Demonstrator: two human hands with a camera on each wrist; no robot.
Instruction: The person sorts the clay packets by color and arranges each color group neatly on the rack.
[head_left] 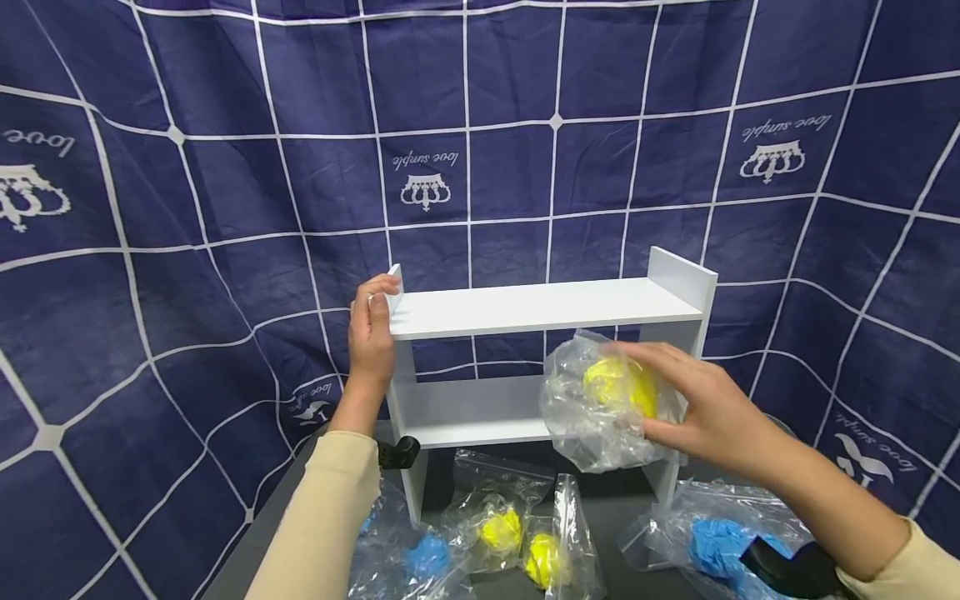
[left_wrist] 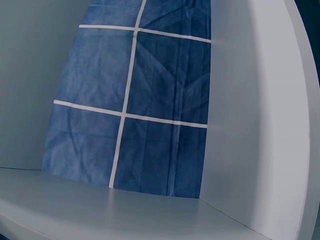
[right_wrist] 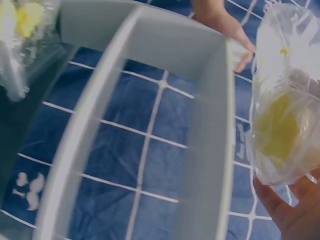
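A white two-tier shelf (head_left: 525,308) stands on the dark table. My left hand (head_left: 371,329) grips the upper end of its left side panel, fingers over the edge. That hand lies outside the left wrist view, which looks into the shelf's opening (left_wrist: 235,125). My right hand (head_left: 701,408) holds a clear plastic bag (head_left: 570,421) with a crumpled yellow bundle (head_left: 618,385) inside, raised in front of the shelf's right half. In the right wrist view the bag (right_wrist: 287,55) hangs beside the top board, thumb and fingers at its lower end.
Clear zip bags with yellow bundles (head_left: 501,530) lie under and before the shelf. A bag with a blue bundle (head_left: 429,557) is at left, another blue bundle (head_left: 720,546) in a bag at right. A navy checked curtain (head_left: 510,175) hangs behind and around.
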